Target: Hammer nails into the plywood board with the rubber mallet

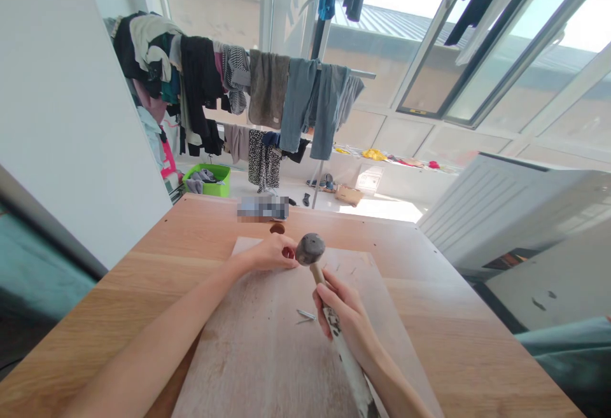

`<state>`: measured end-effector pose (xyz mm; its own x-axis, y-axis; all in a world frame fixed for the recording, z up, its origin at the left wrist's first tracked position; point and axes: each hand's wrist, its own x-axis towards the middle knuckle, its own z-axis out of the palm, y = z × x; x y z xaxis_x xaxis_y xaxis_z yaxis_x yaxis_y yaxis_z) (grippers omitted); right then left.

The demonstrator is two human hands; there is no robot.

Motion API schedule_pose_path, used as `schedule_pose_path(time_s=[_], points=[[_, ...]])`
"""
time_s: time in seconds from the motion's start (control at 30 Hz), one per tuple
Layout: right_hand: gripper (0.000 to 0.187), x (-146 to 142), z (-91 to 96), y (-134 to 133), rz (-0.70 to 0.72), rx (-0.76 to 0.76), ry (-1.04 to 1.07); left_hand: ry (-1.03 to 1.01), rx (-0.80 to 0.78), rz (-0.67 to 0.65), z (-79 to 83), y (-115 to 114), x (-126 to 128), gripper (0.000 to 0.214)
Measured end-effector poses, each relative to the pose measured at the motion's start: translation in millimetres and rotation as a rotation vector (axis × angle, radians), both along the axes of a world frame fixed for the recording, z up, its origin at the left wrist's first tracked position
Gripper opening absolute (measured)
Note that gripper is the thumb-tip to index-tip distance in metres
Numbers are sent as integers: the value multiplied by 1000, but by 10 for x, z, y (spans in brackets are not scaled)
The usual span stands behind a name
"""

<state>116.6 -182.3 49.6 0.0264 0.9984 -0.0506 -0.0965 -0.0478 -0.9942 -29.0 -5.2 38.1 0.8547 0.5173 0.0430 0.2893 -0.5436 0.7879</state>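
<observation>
My right hand (344, 303) is wrapped round the worn handle of a hammer (311, 249), whose dark, rounded head hangs over the wooden board (258, 354). Just left of that head, my left hand (274, 252) is pinched low over the board's far part, fingertips closed on a nail that they mostly hide. Several nails (353, 271) stand in the board to the right of the hammer head. Loose nails (306, 316) lie together near the board's middle, left of my right hand.
Under the board is a wooden table (410, 278). A blurred-out object (262, 208) and a round brown item (277, 229) sit toward its far edge. Beyond are a green basket (219, 179), a rack of clothes (270, 87) and a cardboard box (349, 195). A white ribbed unit (482, 208) stands right.
</observation>
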Motion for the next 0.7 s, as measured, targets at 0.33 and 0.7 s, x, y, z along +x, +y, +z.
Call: schedule_pose_path(time_s=[0.33, 0.7], points=[[32, 51, 112, -34, -162, 30, 58, 182, 127, -135, 447, -230, -26, 16], [32, 96, 99, -10, -204, 35, 83, 435, 270, -380, 404, -704, 210, 8]])
